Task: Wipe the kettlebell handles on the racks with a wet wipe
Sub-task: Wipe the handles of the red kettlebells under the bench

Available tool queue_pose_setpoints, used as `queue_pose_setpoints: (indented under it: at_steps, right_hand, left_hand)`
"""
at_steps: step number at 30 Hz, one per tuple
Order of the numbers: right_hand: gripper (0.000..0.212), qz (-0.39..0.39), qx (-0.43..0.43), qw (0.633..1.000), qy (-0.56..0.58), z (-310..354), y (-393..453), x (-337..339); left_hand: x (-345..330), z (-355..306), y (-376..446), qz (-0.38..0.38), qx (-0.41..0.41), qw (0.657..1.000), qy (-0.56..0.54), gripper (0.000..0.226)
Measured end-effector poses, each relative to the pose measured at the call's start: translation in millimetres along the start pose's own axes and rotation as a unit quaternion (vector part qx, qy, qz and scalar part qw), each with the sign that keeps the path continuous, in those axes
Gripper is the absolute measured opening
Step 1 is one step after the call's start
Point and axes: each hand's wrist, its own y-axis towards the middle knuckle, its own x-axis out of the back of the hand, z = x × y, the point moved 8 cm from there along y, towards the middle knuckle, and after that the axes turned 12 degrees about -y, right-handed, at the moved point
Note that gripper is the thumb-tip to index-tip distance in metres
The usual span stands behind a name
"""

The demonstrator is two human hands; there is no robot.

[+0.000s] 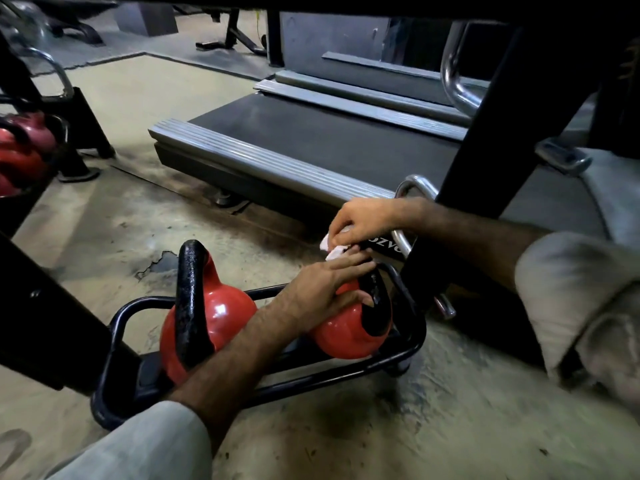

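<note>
The right-hand kettlebell sits at the right end of the low black rack, its black handle tipped toward the end rail. The left hand curls its fingers over the handle, apparently to steady it, while the right hand pinches the wet wipe just beyond the handle's top. A second kettlebell stands beside it, likely next.

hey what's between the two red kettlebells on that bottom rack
In the head view, the person's left forearm crosses the gap between the left kettlebell and the right kettlebell; the left hand rests on the right one's handle.
</note>
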Motion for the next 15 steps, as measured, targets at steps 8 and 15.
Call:
queue_pose_setpoints:
  at_steps: [8, 15]
  right_hand:
    - [0.016, -0.365, -0.238, 0.789, 0.433, -46.0, -56.4, -52.7]
    - [0.03, -0.312, -0.312, 0.541, 0.716, -34.8, -53.2, -116.1]
  left_hand:
    - [-0.3, -0.1, -0.9, -0.013, -0.007, 1.0, -0.018, 0.059]
    - [0.4, -1.4, 0.1, -0.014, -0.008, 1.0, -0.027, 0.059]
